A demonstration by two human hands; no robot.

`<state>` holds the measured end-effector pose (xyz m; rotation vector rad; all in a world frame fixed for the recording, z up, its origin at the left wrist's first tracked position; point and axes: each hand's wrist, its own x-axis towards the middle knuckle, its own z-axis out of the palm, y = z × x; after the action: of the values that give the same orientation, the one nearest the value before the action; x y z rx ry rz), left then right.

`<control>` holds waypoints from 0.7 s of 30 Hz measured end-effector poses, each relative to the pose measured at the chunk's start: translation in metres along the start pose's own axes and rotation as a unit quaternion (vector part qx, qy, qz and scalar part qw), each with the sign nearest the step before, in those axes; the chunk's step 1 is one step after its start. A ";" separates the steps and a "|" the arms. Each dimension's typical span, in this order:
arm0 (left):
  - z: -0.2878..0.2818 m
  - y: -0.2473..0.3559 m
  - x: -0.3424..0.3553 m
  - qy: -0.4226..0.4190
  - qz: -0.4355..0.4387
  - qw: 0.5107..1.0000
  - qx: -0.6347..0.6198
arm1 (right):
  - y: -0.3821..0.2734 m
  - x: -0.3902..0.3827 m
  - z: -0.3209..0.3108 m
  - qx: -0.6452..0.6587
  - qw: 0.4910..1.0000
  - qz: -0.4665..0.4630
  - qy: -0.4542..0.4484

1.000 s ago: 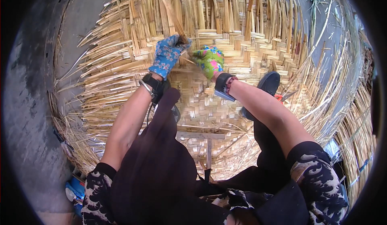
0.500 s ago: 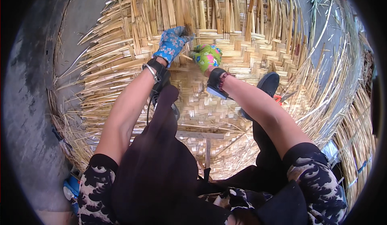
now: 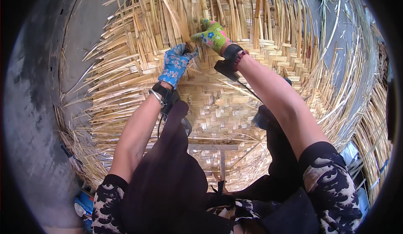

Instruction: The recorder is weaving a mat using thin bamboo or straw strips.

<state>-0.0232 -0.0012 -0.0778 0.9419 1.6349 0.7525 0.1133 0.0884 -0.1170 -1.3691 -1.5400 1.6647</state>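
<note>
- Your right hand (image 3: 212,36), in its green floral glove, has moved forward and is now level with the foot of the raised strips, ahead of your left.
- Your left hand (image 3: 175,64), in its blue floral glove, has drawn back toward you; its fingers look closed on the lower end of a broad split-reed strip (image 3: 173,13).
- That strip now slants away to the left, where half a second ago it stood straighter.
- Your right fingers meet the strips just beside it; blur hides whether they grip, so you cannot tell.
- For the weaving, this seems to put both hands at one crossing, the left steadying and the right working.
- The herringbone reed mat (image 3: 214,108) stays spread on the floor beneath you, its loose ends fanning outward.
- Your right wrist has turned: its black strapped device (image 3: 226,70) no longer shows the paler side, and a cable (image 3: 252,91) trails from it.
</note>
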 end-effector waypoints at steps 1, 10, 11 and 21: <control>0.000 0.000 0.000 -0.004 -0.017 1.000 0.023 | -0.002 0.001 -0.003 -0.113 0.992 0.044 -0.045; 0.001 0.005 -0.002 -0.020 0.016 0.997 0.078 | -0.013 -0.022 0.012 -0.351 0.936 -0.012 0.010; 0.002 0.006 -0.002 -0.015 0.040 0.996 0.077 | -0.014 -0.025 0.013 -0.366 0.930 -0.007 0.045; 0.018 0.016 0.010 -0.056 0.047 0.965 0.252 | 0.005 -0.044 -0.009 0.143 0.982 0.082 0.089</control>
<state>-0.0039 0.0153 -0.0735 1.4030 1.7219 0.3342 0.1393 0.0535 -0.1052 -1.4742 -1.0659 1.7280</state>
